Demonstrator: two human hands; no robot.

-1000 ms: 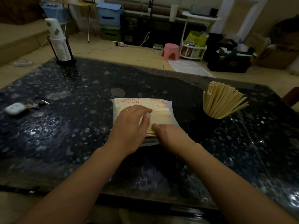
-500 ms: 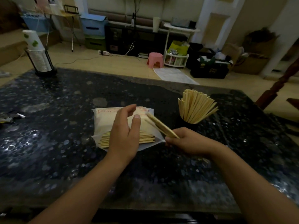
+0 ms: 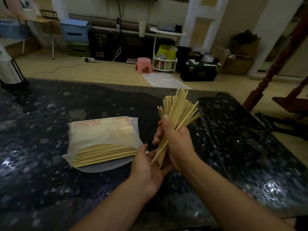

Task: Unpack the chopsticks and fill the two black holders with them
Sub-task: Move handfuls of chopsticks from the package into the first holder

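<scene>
Chopsticks (image 3: 179, 112) fill your right hand (image 3: 179, 144): its fingers and thumb are curled round a bundle that tilts up and away from you, the upper ends fanning out above your thumb and the lower tips poking out below your palm. Your left hand (image 3: 148, 165) sits just below and to the left of that, palm up and fingers relaxed, cupped under the lower tips so that they rest against or just above its fingers; it grips nothing. Both hands hover over the near middle of the dark speckled table (image 3: 50, 180), your forearms reaching in from the bottom edge. Just left of your left hand lies the bag (image 3: 101, 129), a whitish plastic wrapper with red print, flat on the table with its open end toward you. More sticks (image 3: 106, 152) lie side by side in that opening, running left to right, their right ends close to your left thumb. You cannot tell whether the fanned ends above your right hand belong wholly to the bundle or partly to sticks standing behind it, since your hand hides whatever is below them. At the table's far left edge stands a cup stack (image 3: 7, 70) in a black wire rack. Beyond the table, on the floor, is a pink stool (image 3: 144, 64).
</scene>
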